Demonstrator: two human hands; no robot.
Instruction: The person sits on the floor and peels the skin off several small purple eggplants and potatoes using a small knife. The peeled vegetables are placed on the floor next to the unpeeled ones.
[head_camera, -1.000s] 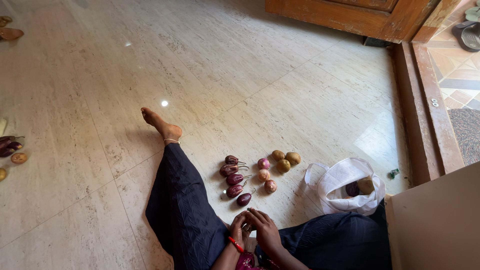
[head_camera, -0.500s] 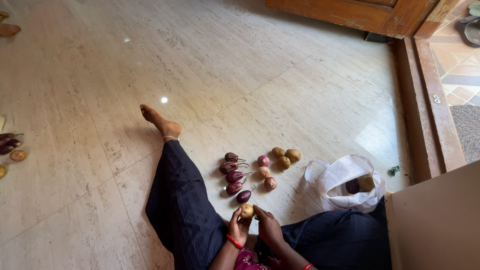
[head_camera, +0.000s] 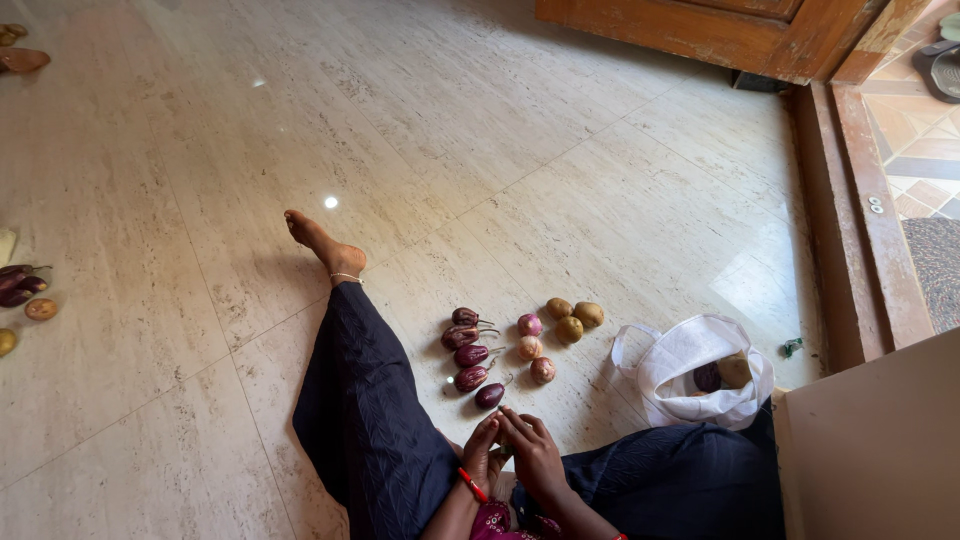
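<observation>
Moved: potato shown a moment ago is now hidden between both hands.
Grip: left hand (head_camera: 481, 452) and right hand (head_camera: 533, 452) pressed together, contents unseen.
Around: eggplants (head_camera: 470, 356), onions (head_camera: 531, 347), white bag (head_camera: 694, 372) lower right.

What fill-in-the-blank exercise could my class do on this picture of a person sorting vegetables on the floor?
1. The small aubergines lie in a column of ____.
2. The onions between the aubergines and the potatoes number ____.
3. The bag to the right of the rows is ____ in colour.
4. The left hand and right hand are held ____, just below the rows.

Missing words: five; three; white; together
</observation>
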